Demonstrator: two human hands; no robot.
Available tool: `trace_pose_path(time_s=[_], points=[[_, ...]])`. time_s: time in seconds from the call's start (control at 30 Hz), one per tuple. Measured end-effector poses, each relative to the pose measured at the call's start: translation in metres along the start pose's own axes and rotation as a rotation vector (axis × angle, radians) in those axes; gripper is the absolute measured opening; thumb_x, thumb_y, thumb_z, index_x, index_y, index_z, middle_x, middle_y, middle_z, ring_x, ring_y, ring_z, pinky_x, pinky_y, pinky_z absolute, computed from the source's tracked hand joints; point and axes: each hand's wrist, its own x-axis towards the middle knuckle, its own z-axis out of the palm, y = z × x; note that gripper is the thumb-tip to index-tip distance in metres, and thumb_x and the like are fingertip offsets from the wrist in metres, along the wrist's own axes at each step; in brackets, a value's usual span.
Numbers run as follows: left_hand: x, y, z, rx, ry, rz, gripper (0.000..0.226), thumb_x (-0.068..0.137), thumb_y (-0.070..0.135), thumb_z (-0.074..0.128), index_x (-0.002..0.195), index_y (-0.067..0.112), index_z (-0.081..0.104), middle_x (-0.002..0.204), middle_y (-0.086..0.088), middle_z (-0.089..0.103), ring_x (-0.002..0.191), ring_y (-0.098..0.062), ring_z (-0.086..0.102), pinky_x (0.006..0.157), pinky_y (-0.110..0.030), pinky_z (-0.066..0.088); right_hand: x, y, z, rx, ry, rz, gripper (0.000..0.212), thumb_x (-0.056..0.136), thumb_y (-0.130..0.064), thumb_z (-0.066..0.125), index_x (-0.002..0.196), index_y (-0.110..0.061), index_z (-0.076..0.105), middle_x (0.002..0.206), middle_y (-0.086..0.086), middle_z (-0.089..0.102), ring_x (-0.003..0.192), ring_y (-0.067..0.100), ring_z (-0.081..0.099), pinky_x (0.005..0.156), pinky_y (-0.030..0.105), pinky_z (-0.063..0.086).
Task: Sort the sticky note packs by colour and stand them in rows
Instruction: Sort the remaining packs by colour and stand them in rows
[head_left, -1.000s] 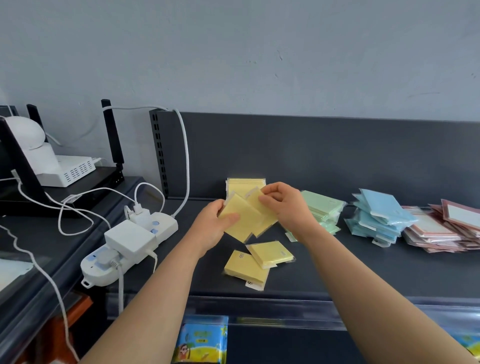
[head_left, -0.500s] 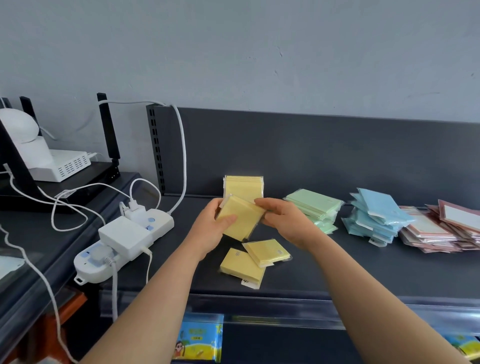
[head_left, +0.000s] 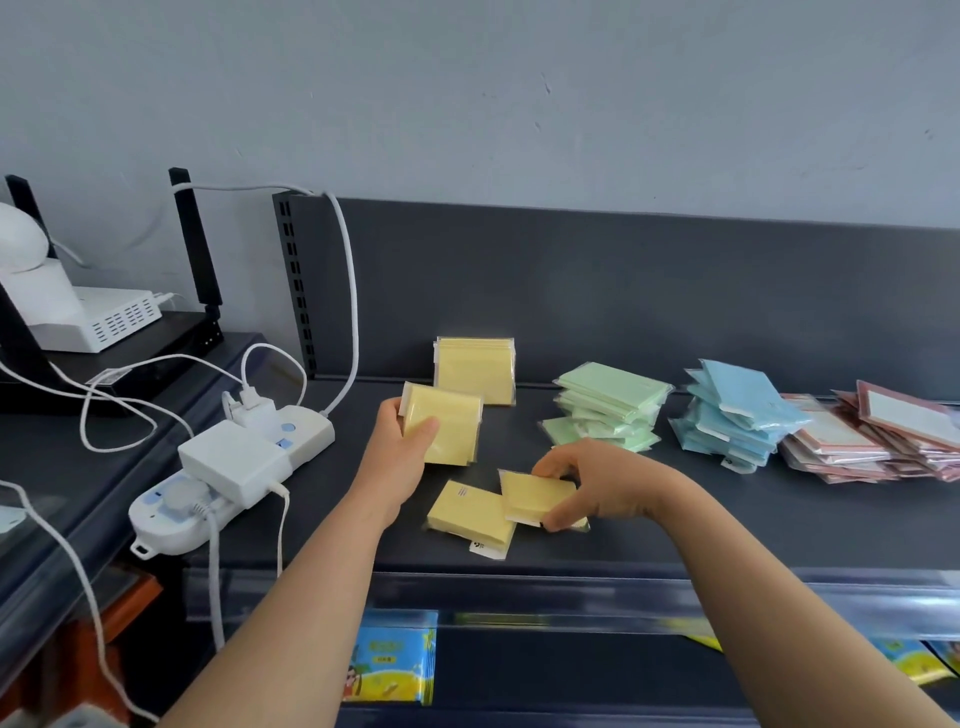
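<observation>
1. Gathering the yellow packs looks to be the step in hand. The other colours lie sorted but flat, so I judge the task well short of done.
2. Well to the left of the left fingers sits a white power strip (head_left: 228, 473) of smooth hard plastic, with looping cables.
3. The left hand (head_left: 400, 447) grips a yellow bundle (head_left: 444, 431), thumb across its face and fingers curled behind. The packs are thin squares in glossy clear wrap.
4. Just beyond those fingers, a yellow row (head_left: 475, 369) stands on edge against the dark back panel.
5. Between the two hands, one flat yellow pack (head_left: 470, 514) lies on the matte dark shelf (head_left: 779, 519), with a white tab at its corner.
6. The right hand (head_left: 597, 483) pinches a loose yellow pack (head_left: 535, 493), thumb at the near edge and fingers (head_left: 550, 467) at the far edge. Whether it has cleared the shelf I cannot tell.
7. Right of the right fingers lie three loose, slippery heaps: a green pile (head_left: 608, 405), a blue pile (head_left: 737, 415) and a pink pile (head_left: 872, 436).
8. The next move probably calls for adding the pinched pack to the bundle, squaring the edges, then standing them by the row. The slick wrap may let them slide.
</observation>
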Motion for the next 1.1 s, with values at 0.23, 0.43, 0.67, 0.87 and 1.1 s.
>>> trace_pose_path(time_s=[0.23,0.43,0.67,0.87,1.1], points=[[0.003,0.013,0.01,-0.152,-0.091,-0.022,0.031,0.099,0.024,0.053,0.126,0.029,0.039,0.119,0.004,0.058,0.113,-0.018,0.056,0.104,-0.045,0.043,0.025,-0.029,0.004,0.378,0.288,-0.088,0.068,0.09,-0.031,0.064,0.149,-0.019,0.032,0.141,-0.005,0.049,0.129,0.013,0.048,0.104,0.027,0.04],[0.016,0.023,0.024,0.046,-0.13,0.018,0.03,0.102,0.021,0.04,0.131,0.026,0.034,0.117,0.004,0.054,0.102,-0.011,0.053,0.09,-0.033,0.044,0.061,-0.04,0.01,0.527,0.487,-0.039,0.028,0.091,-0.02,0.062,0.119,-0.018,0.059,0.101,0.002,0.068,0.086,0.02,0.065,0.084,0.04,0.057],[0.05,0.027,0.038,0.338,0.047,0.178,0.03,0.1,0.013,0.047,0.13,0.019,0.047,0.12,-0.001,0.054,0.098,-0.012,0.051,0.07,-0.02,0.038,0.1,-0.045,0.002,0.429,0.599,0.042,0.017,0.092,-0.01,0.055,0.109,-0.008,0.058,0.099,0.01,0.064,0.08,0.022,0.058,0.067,0.03,0.047],[0.081,0.014,0.044,0.488,0.088,0.104,0.031,0.095,0.017,0.057,0.125,0.016,0.052,0.121,-0.007,0.051,0.102,-0.02,0.052,0.085,-0.031,0.045,0.133,-0.04,0.0,0.238,0.541,0.174,0.014,0.093,-0.004,0.046,0.106,-0.007,0.049,0.114,0.014,0.049,0.083,0.023,0.053,0.063,0.026,0.043],[0.089,0.003,0.042,0.489,0.105,0.04,0.067,0.088,0.017,0.069,0.145,0.014,0.034,0.138,-0.009,0.041,0.123,-0.027,0.049,0.105,-0.043,0.042,0.138,-0.028,0.008,0.182,0.441,0.244,0.032,0.096,-0.014,0.052,0.127,-0.011,0.045,0.132,0.016,0.037,0.085,0.024,0.053,0.087,0.031,0.044]])
